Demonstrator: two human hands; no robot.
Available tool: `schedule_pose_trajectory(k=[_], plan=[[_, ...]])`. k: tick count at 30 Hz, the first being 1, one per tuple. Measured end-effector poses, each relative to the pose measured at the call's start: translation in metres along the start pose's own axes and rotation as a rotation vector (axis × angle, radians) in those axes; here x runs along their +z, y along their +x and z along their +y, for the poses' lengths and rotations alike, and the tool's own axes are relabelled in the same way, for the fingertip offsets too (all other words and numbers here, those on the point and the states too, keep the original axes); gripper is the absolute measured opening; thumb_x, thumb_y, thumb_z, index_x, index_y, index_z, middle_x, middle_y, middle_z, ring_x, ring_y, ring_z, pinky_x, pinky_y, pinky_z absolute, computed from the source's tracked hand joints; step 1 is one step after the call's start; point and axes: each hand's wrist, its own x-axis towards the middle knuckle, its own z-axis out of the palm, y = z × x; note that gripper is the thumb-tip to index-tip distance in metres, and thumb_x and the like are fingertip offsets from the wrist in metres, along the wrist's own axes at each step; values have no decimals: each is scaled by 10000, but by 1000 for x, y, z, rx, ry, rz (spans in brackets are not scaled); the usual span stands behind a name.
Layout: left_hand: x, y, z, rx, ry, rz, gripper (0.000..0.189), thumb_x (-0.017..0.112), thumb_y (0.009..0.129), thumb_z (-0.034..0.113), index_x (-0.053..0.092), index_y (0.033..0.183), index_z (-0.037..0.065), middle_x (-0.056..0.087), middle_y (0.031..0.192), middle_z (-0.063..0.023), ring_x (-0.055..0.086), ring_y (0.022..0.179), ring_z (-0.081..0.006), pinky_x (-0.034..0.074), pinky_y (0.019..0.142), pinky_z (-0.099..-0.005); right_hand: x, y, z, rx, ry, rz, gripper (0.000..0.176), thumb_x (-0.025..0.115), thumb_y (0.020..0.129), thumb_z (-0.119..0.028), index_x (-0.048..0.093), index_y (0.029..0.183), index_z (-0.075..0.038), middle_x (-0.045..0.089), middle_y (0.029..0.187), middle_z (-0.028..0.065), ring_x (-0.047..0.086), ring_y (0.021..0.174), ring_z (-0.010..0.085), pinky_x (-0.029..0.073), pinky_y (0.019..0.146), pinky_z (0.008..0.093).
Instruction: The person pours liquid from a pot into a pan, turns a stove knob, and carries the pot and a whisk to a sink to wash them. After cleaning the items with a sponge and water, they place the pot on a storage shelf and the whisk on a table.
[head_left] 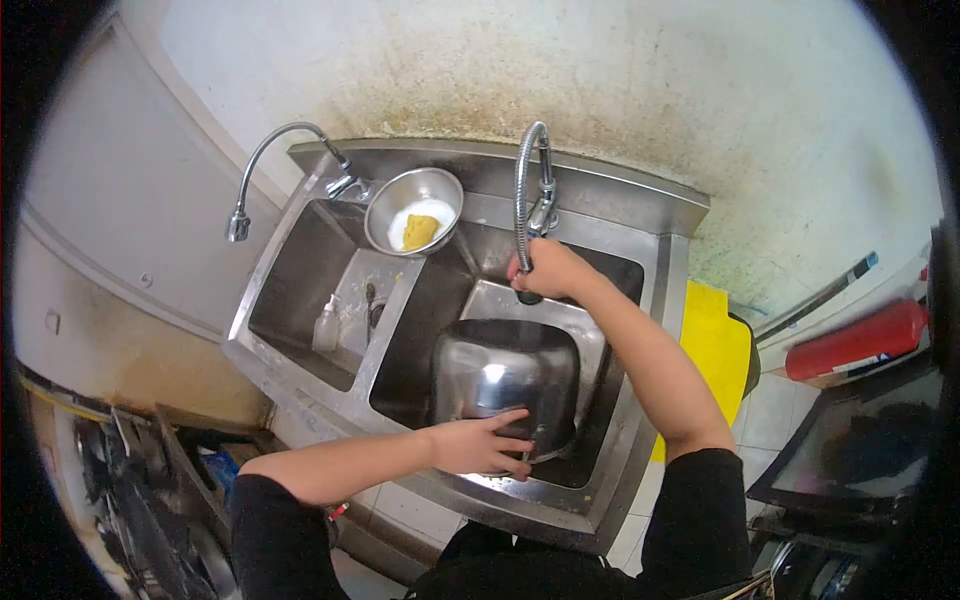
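Observation:
A large shiny metal pot (500,375) lies in the right basin of the steel sink (400,325). My left hand (483,443) rests on the pot's near side, its fingers spread. Above the far part of the same basin, my right hand (548,272) is wrapped round the dark spray head of the flexible faucet (523,185). A metal bowl (379,215) with white suds and a yellow sponge (420,231) sits behind the divider between the basins.
In the left basin are a clear bottle (326,328) and a dark utensil (375,312). A second faucet (240,215) arches over the left side. A yellow sheet (708,350) hangs right of the sink, and a red extinguisher (855,340) lies farther right.

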Motion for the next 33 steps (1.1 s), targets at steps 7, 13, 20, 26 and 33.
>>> schedule_pose_trajectory(k=[7, 13, 20, 26, 33], plan=[[-4, -39, 5, -70, -82, -98, 593, 533, 719, 242, 422, 1300, 282, 379, 1290, 134, 319, 1250, -146, 68, 1061, -615, -19, -35, -40, 29, 502, -338, 193, 690, 724, -155, 660, 889, -58, 629, 810, 49, 597, 704, 141, 524, 496, 279], [-3, -47, 1, -179, -89, -86, 573, 533, 729, 260, 421, 1279, 377, 406, 1276, 145, 302, 1263, -123, 87, 1040, -635, -36, -52, -32, 78, 527, -430, 165, 670, 717, -118, 653, 867, -50, 632, 814, 46, 595, 687, 153, 525, 545, 307], [-25, -28, -15, -288, -156, -51, 728, 644, 614, 240, 409, 1294, 349, 437, 1227, 37, 332, 1244, -160, 61, 1009, -667, -22, -35, 2, -33, 163, -22, 149, 681, 609, -65, 656, 752, -29, 645, 705, 81, 608, 661, 181, 483, 633, 310], [33, -5, -66, -967, -689, 709, 840, 646, 528, 161, 339, 1307, 105, 380, 1223, -66, 302, 1247, -272, -6, 1046, -539, -24, -39, -19, 21, 445, -119, 115, 674, 660, -55, 636, 764, -27, 634, 708, 43, 586, 647, 123, 484, 628, 287], [86, -10, -84, -1243, -1306, 1222, 637, 521, 620, -35, 388, 1242, -16, 488, 1156, -94, 472, 1090, -214, 344, 955, -338, 18, -22, -41, -121, 763, -28, 110, 677, 664, -39, 635, 765, -21, 626, 692, 42, 588, 667, 113, 480, 634, 274]])
